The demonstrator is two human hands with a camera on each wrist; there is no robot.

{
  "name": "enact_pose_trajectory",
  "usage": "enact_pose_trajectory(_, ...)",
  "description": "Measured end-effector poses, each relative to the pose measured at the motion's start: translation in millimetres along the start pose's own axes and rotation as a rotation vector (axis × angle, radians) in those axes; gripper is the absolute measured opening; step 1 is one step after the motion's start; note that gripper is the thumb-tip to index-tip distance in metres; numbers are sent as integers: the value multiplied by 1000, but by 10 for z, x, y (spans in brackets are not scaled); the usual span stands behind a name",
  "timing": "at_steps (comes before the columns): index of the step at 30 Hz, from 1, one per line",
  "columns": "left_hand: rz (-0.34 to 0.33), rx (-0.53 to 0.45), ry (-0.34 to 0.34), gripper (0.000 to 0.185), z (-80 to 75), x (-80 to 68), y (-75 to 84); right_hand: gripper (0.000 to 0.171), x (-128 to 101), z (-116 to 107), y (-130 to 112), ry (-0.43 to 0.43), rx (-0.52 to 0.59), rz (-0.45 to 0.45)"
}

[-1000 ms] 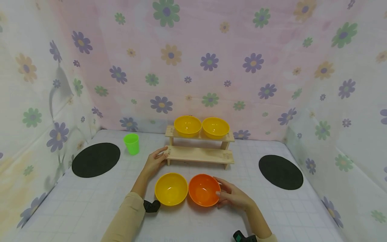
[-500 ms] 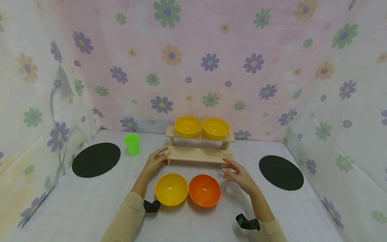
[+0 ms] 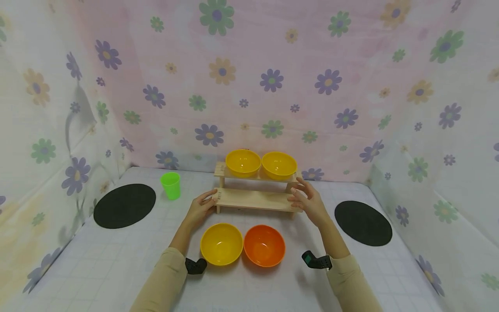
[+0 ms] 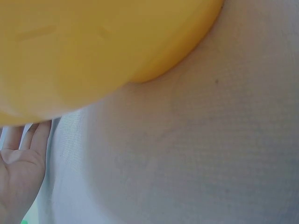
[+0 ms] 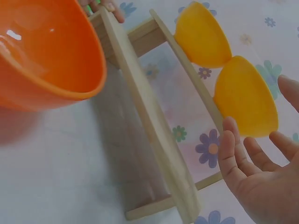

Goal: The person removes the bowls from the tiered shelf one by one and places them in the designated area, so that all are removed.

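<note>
A two-tier wooden rack (image 3: 253,199) stands at the back of the table. On its upper board sit two yellow bowls (image 3: 243,163), side by side. My left hand (image 3: 199,212) holds the left end of the lower board. Over at the rack's right end, my right hand (image 3: 312,206) is raised with its fingers spread and loosely bent; in the right wrist view that hand (image 5: 266,182) is near the right-hand yellow bowl (image 5: 246,100) and grips nothing. In front of the rack, another yellow bowl (image 3: 221,244) and an orange bowl (image 3: 264,245) stand next to each other.
A green cup (image 3: 170,185) stands left of the rack. Flat black ovals lie on the table at the left (image 3: 124,206) and right (image 3: 363,223). Flowered cloth (image 3: 249,86) hangs behind and at both sides.
My right hand has let go of the orange bowl's right side and moved up and away to the rack's right end. The left hand and the bowls have stayed in place.
</note>
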State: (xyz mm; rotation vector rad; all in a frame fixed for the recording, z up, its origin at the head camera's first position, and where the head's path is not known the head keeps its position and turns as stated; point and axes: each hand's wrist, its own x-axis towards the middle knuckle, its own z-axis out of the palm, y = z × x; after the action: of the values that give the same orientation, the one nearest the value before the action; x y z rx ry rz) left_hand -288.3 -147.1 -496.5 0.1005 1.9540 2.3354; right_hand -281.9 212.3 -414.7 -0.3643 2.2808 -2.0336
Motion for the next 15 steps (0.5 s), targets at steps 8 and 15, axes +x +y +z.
enact_pose_trajectory(8,-4,-3,6,47,0,-1,3,72,177,-49,-102,-31,67,28)
enact_pose_trajectory(15,0,-8,3,47,-8,5,-11,74,296,-98,-147,-66,122,67)
